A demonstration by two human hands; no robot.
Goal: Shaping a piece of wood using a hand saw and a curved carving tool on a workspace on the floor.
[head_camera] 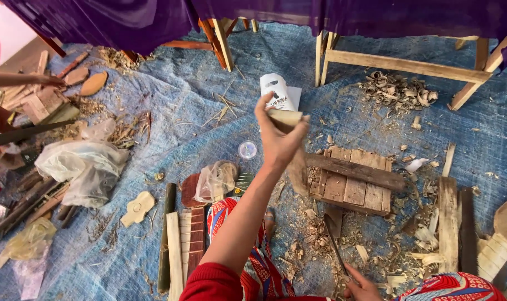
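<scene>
My left hand (277,140) is raised in front of me and grips a long pale piece of wood (293,146) that hangs down past my wrist. My right hand (364,289) is low at the bottom edge and holds the handle of a thin dark blade tool (331,234), whose tip points up towards a small wooden pallet board (354,187). A dark plank (356,170) lies across that board. Wood chips (315,245) cover the blue tarp (170,89) around my knees.
A white bag (277,92) lies beyond my left hand, with a small clear lid (247,149) nearby. Wooden slats (181,251) and a guitar-shaped cutout (136,208) lie left. Plastic bags (81,161) and scrap wood sit far left, where another person's hand (19,79) reaches in. Trestle legs (404,64) stand behind.
</scene>
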